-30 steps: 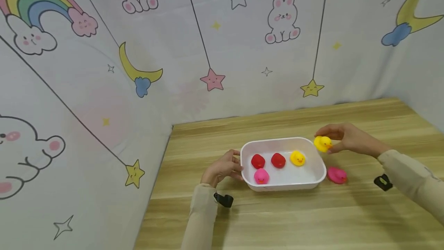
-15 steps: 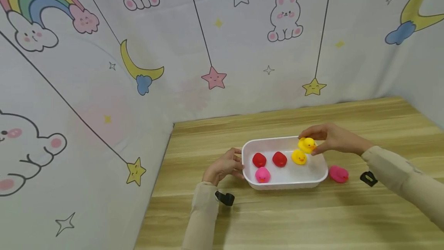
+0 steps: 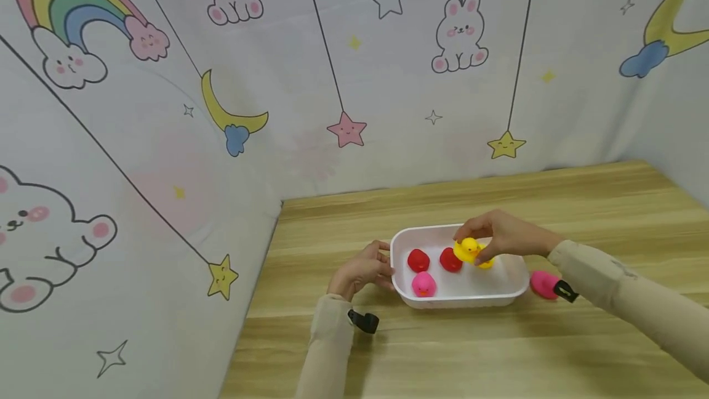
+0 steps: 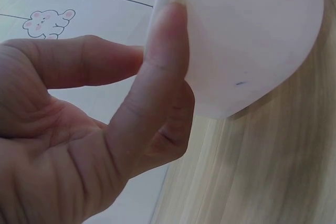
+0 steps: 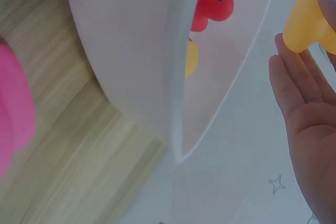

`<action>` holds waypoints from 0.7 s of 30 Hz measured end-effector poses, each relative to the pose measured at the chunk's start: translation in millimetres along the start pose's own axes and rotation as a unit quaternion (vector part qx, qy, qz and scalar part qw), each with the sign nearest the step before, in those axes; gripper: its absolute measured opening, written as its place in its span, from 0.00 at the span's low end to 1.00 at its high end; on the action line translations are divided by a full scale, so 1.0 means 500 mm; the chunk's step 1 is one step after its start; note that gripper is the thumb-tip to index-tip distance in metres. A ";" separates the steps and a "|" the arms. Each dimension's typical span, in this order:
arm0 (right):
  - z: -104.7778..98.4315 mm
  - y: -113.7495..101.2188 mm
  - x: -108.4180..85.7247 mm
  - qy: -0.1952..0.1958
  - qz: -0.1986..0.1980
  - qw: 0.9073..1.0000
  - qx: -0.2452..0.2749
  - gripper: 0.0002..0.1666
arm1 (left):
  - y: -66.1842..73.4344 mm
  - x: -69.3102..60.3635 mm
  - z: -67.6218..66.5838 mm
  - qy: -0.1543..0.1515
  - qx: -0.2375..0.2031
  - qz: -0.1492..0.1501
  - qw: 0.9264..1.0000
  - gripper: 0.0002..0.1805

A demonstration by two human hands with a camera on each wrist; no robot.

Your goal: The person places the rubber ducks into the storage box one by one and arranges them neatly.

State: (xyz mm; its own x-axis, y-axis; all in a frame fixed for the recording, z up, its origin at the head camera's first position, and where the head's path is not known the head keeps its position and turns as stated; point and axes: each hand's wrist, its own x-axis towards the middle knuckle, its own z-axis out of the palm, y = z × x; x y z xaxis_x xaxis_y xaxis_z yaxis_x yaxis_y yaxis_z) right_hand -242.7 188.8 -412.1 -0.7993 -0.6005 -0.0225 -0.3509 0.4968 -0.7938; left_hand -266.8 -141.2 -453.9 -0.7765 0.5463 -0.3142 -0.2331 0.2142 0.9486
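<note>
A white plastic tub (image 3: 465,303) stands on the table. At its left end my left hand (image 3: 364,268) holds the rim; thumb and fingers meet the wall (image 4: 252,35) in the left wrist view. Over the tub's right half, my right hand (image 3: 512,234) pinches a yellow rubber duck (image 3: 466,251) between thumb and fingertips. That duck partly covers another yellow duck (image 3: 487,263) in the tub. Two red ducks (image 3: 418,260) and a pink duck (image 3: 424,286) lie inside too. A second pink duck (image 3: 543,285) rests on the wood just right of the tub, partly behind the wrist camera.
The wood-grain table (image 3: 443,356) extends around the tub. White cloth walls (image 3: 299,79) printed with rabbits, stars and moons close off the back and sides. A black wrist camera (image 3: 363,321) hangs at the left sleeve, another (image 3: 566,291) at the right.
My right hand has carried the yellow duck leftward, from beside the tub's right end to above the inside. The left hand has stayed at the rim.
</note>
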 end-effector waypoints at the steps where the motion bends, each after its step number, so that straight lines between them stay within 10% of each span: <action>1: 0.005 -0.001 0.005 -0.004 -0.001 1.000 -0.009 0.22 | 0.000 0.000 0.000 0.000 0.000 0.000 1.000 0.32; 14: 0.058 -0.005 0.035 -0.030 -0.047 0.984 -0.167 0.17 | 0.002 -0.003 -0.002 0.002 0.003 -0.004 1.000 0.32; 21: 0.085 0.009 0.039 -0.053 -0.057 0.984 -0.158 0.16 | 0.000 -0.002 0.000 0.002 0.003 -0.006 1.000 0.31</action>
State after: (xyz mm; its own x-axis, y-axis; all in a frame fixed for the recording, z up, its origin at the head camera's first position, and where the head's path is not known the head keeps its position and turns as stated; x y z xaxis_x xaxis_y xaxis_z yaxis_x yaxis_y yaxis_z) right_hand -239.0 152.6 -441.8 -0.6966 -0.7172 -0.0198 -0.5830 0.5820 -0.5670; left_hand -266.1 -141.8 -453.6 -0.7758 0.5408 -0.3250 -0.2381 0.2261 0.9446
